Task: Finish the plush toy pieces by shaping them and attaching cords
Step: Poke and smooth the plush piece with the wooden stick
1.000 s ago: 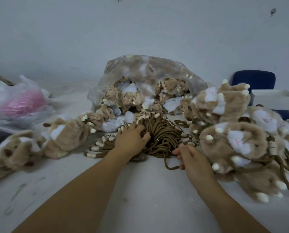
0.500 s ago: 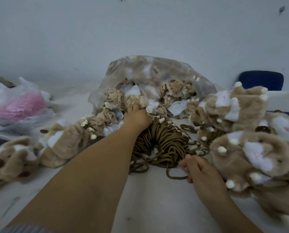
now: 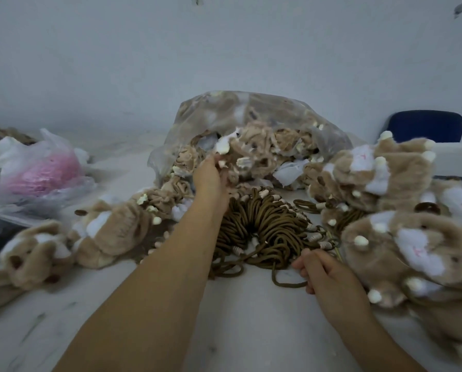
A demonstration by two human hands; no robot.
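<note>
A clear plastic bag [image 3: 264, 108] full of inside-out tan plush pieces lies open at the table's middle back. My left hand [image 3: 209, 175] reaches into its mouth and grips one tan plush piece [image 3: 224, 154] with cream tips. In front of the bag lies a bundle of brown cords [image 3: 262, 226]. My right hand [image 3: 329, 275] rests on the table at the bundle's near right edge and pinches a loose brown cord loop [image 3: 283, 283]. Finished tan-and-white plush toys [image 3: 412, 242] are piled at the right, and more plush toys [image 3: 109, 232] lie at the left.
A thin plastic bag with pink and white stuffing [image 3: 39, 170] sits at the far left. A blue chair back [image 3: 425, 126] stands behind the right pile. The white table [image 3: 251, 331] stretches toward me between my arms. A pale wall rises behind.
My left hand left the cord bundle, reached forward into the bag's mouth and took hold of a plush piece. My right hand stayed at the bundle's edge with the cord loop.
</note>
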